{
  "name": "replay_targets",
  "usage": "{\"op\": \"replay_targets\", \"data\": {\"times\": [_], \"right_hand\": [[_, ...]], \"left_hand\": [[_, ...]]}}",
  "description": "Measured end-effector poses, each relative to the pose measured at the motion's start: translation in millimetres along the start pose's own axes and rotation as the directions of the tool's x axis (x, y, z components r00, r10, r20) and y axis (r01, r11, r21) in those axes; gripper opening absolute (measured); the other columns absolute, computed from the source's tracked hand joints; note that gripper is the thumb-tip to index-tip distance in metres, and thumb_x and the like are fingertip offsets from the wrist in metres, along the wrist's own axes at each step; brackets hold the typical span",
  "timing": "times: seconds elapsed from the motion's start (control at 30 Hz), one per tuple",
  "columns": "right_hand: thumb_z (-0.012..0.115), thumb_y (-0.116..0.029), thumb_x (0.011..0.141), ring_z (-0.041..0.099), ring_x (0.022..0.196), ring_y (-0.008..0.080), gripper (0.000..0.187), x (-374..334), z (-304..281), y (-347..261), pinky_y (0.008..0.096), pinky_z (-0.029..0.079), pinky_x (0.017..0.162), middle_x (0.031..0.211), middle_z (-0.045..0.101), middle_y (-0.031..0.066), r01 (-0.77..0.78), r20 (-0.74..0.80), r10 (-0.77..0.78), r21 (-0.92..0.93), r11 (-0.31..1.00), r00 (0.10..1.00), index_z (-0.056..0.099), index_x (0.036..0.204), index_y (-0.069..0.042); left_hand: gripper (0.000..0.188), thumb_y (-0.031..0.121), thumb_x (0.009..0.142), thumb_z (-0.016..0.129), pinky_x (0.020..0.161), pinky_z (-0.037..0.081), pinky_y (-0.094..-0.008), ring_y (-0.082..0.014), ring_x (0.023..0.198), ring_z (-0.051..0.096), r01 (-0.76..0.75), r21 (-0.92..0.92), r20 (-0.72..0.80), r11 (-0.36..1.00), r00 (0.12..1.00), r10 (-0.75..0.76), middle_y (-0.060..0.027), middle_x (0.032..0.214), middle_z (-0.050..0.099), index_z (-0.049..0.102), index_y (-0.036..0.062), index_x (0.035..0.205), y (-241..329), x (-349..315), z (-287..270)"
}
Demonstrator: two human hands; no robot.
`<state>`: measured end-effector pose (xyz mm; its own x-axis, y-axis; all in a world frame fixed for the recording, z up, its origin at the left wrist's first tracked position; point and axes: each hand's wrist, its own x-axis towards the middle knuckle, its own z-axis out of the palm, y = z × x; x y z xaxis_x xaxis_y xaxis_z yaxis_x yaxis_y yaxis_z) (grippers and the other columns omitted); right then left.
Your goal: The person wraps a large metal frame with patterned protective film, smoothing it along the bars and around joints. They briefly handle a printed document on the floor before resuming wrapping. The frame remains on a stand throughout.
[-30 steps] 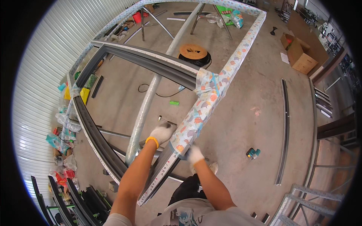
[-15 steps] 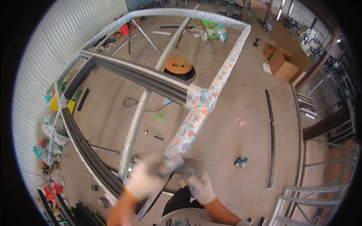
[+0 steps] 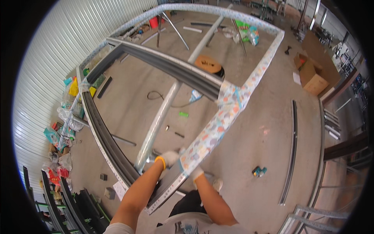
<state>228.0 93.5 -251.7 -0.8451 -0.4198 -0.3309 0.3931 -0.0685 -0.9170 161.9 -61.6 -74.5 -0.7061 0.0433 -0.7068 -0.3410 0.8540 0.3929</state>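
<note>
A large frame of dark metal bars stands before me, partly wrapped in patterned film [image 3: 212, 134] with coloured dots. My left hand [image 3: 170, 159], in a white glove with a yellow cuff, is at the left side of the near bar by the film's end. Its fingers bend in at the bar's edge and look closed; whatever they hold is hidden. On the other side, my right hand [image 3: 197, 172], also gloved, reaches against the bar's underside, fingers out of sight. Bare dark bar [image 3: 168, 188] with a pale marked strip runs from the film's end toward my body.
A clear-wrapped pole [image 3: 159, 117] passes under the frame. On the floor lie a teal power tool [image 3: 259, 171], a long dark profile [image 3: 290, 156] and a hammer [image 3: 179, 135]. A cable spool [image 3: 208, 64] and cardboard boxes [image 3: 313, 80] stand farther off; bags [image 3: 58, 136] line the left wall.
The view has shifted, so the frame sits farther right. My left hand has moved forward to the bar's left side. My right hand has gone from beside the bar to its underside.
</note>
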Motion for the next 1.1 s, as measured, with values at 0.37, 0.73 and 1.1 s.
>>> {"op": "replay_targets", "data": {"times": [0.37, 0.73, 1.1], "right_hand": [[0.070, -0.010, 0.099, 0.073, 0.103, 0.0252, 0.044, -207.4, -15.3, -183.5, 0.0358, 0.060, 0.088, 0.113, 0.075, 0.0161, 0.187, -0.252, -0.091, 0.388, 0.903, 0.963, 0.062, 0.138, 0.008], [0.065, 0.000, 0.092, 0.066, 0.135, 0.0336, 0.053, -100.4, -1.8, -13.9, 0.0466, 0.052, 0.119, 0.145, 0.066, 0.0180, -0.190, 0.118, 0.157, 0.768, 0.612, 0.981, 0.056, 0.145, 0.003], [0.071, -0.018, 0.105, 0.065, 0.086, 0.0171, 0.034, -89.3, -25.9, -55.0, 0.0352, 0.056, 0.079, 0.107, 0.073, 0.0076, -0.072, -0.034, 0.083, 0.244, 0.967, 0.996, 0.070, 0.127, 0.007]], "left_hand": [[0.039, 0.014, 0.088, 0.078, 0.085, 0.063, -0.0474, -0.0396, 0.098, 0.076, -0.595, 0.067, -0.411, 0.801, 0.715, 0.566, -0.0185, 0.106, 0.077, 0.074, 0.0089, 0.126, 83.2, -211.5, -15.1], [0.043, 0.038, 0.103, 0.063, 0.105, 0.055, -0.0518, -0.0402, 0.123, 0.073, -0.025, -0.025, -0.428, 0.999, 0.904, 0.012, -0.0241, 0.126, 0.076, 0.075, 0.0046, 0.127, 6.4, -107.5, -5.5], [0.059, 0.017, 0.079, 0.085, 0.089, 0.062, -0.0384, -0.0268, 0.095, 0.077, 0.107, -0.184, -0.340, 0.977, 0.926, -0.165, -0.0155, 0.110, 0.080, 0.072, 0.0014, 0.134, 14.5, -187.3, -59.1]]}}
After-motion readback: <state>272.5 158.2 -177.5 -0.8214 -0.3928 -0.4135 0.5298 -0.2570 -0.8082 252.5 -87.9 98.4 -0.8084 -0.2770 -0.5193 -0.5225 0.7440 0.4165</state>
